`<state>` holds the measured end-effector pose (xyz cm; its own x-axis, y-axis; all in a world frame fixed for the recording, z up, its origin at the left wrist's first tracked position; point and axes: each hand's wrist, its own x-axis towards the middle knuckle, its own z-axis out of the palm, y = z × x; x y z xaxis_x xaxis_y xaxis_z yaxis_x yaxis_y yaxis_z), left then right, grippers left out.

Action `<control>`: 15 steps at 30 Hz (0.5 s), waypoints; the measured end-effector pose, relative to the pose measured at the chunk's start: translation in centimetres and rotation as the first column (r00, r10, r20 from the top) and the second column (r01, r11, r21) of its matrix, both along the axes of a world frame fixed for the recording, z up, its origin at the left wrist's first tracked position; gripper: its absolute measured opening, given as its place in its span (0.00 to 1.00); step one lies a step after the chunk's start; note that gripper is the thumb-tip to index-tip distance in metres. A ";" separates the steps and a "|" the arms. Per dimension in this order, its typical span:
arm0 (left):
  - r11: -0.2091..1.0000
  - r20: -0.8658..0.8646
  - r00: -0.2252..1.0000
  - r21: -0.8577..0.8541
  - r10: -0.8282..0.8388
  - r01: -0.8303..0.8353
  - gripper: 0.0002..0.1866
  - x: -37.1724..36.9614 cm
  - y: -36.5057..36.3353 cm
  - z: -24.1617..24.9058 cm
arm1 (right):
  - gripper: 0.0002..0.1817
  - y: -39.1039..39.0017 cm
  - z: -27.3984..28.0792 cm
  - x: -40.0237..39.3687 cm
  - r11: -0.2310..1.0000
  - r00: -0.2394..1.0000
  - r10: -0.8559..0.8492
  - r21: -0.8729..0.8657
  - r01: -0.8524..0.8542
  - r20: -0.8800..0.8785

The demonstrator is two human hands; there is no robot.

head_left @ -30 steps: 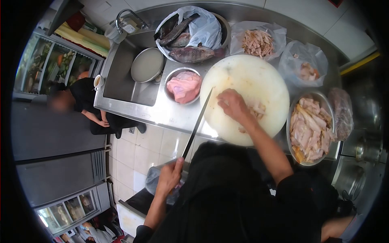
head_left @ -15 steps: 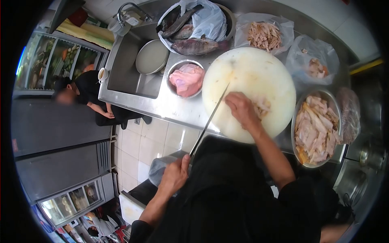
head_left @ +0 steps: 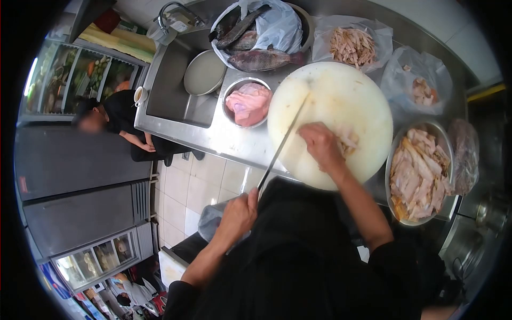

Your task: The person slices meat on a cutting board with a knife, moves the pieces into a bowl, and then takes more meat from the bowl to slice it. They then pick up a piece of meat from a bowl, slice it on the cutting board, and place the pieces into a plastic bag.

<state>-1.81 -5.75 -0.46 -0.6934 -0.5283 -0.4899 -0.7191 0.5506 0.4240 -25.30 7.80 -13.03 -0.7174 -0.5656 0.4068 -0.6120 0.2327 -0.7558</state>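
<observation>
My left hand [head_left: 234,216] is closed around the handle of a long knife [head_left: 281,143]. The blade slants up across the left part of a round white cutting board [head_left: 368,101], its tip over the board. Just right of the blade, my right hand [head_left: 320,141] is on the board with its fingers curled in. What those fingers hold, if anything, is hidden. Small strips of pale meat [head_left: 349,143] lie on the board beside the right wrist, partly covered by it.
Behind the board are a fish-filled, bag-lined basin [head_left: 261,60] and a bag of cut strips [head_left: 352,47]. A bowl of raw pink meat [head_left: 248,105] sits left, near the sink [head_left: 165,96]. An oval tray of meat pieces [head_left: 421,176] stands right. A co-worker [head_left: 120,114] is at far left.
My left hand and the knife have shifted slightly up and right, and the tip reaches farther over the board. My right hand stays curled in nearly the same place. The whole view has shifted a little.
</observation>
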 end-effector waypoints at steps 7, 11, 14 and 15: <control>0.999 0.059 0.998 0.039 0.025 -0.027 0.30 0.6 1.0 2.4 | 0.07 -0.1 -1.0 0.0 1.000 0.999 -0.016 -0.002 0.016 -0.042; 0.996 0.097 0.995 0.082 0.032 -0.040 0.31 1.4 1.0 3.2 | 0.07 -0.2 -1.1 -0.1 1.000 0.998 -0.015 -0.002 0.015 -0.064; 0.995 0.125 0.992 0.087 0.032 -0.043 0.31 2.0 0.7 3.2 | 0.08 -0.1 -1.0 0.0 1.000 0.997 -0.019 -0.006 0.019 -0.073; 0.997 0.132 0.991 0.074 0.026 -0.036 0.31 2.1 0.7 3.1 | 0.08 -0.1 -1.0 0.0 1.000 0.997 -0.012 0.000 0.012 -0.072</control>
